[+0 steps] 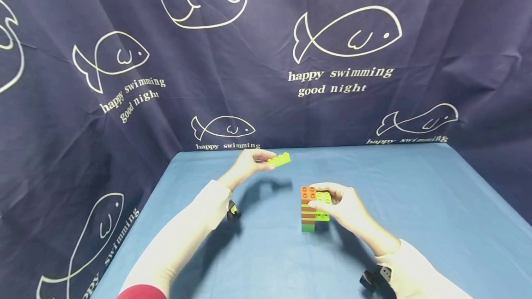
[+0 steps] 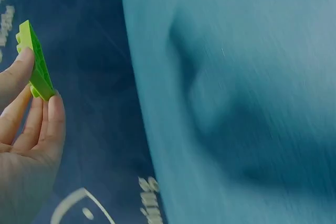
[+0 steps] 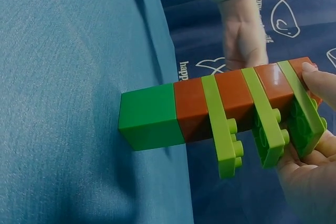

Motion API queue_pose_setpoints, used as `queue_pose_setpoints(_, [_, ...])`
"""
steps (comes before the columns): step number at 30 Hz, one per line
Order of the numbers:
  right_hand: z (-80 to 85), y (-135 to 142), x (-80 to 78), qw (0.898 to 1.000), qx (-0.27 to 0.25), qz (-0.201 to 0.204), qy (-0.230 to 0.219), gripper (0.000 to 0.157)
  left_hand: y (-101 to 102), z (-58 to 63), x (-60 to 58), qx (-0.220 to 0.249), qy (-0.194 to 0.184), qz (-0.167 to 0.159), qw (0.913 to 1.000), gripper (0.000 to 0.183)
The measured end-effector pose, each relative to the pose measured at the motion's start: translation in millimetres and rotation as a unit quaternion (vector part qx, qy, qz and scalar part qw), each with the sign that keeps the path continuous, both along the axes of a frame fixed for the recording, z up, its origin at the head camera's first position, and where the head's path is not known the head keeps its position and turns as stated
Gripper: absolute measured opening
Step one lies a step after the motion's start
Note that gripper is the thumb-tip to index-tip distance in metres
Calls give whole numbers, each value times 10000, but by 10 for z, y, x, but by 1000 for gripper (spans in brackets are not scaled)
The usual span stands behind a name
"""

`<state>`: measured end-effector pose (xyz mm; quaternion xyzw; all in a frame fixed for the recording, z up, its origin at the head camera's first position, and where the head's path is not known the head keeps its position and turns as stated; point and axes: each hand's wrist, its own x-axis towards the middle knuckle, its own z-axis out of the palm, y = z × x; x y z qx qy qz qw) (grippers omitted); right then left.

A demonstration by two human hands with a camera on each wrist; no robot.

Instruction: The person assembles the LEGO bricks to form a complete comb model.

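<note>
My left hand (image 1: 246, 166) is raised over the far left part of the table and pinches a flat lime-green toy brick (image 1: 280, 159) between thumb and fingers. In the left wrist view the brick's studs face left and its hollow underside right. Right of centre, a tower of toy bricks (image 3: 239, 95) appears to stand upright on the table. It has a green block (image 3: 149, 116) at its foot, then orange-red bricks alternating with lime plates that jut out to one side. My right hand (image 1: 345, 204) grips the tower near its top, thumb in front.
The table (image 1: 257, 262) is covered with a light blue cloth. A navy curtain (image 1: 266, 82) with white fish drawings and lettering hangs close behind it and along its left side. Small black devices are worn on both wrists.
</note>
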<state>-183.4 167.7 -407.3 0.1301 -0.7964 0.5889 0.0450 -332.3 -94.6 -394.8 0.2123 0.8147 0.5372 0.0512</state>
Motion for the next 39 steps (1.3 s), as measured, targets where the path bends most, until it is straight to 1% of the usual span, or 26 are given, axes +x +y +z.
queue_pose_setpoints(4, [-19,5,-8,10000,17,-61,-66,41,139,78,122,44,68,-312,9995,41])
queue_pose_setpoints(10, [-23,7,-7,9999,41,-86,-121,43,255,193,291,102,239,-546,9982,40])
queue_pose_setpoints(17, [-30,9,-10,9999,5,-98,-84,42,394,255,464,413,400,-1016,9932,39])
queue_pose_setpoints(20, [-28,5,-2,9999,-10,-90,-62,42,437,297,550,456,460,-1231,9903,38])
queue_pose_setpoints(24, [-9,1,13,9999,-1,-78,-125,42,492,329,657,397,550,-1491,9865,38])
queue_pose_setpoints(31, [3,11,15,9993,101,-176,-305,43,534,329,759,319,606,-1689,9832,39])
queue_pose_setpoints(35, [-18,9,1,9995,40,-170,-263,42,539,308,788,217,659,-1763,9819,40])
queue_pose_setpoints(39, [-36,6,-10,9997,-79,-125,-194,40,538,287,805,73,745,-1758,9816,40])
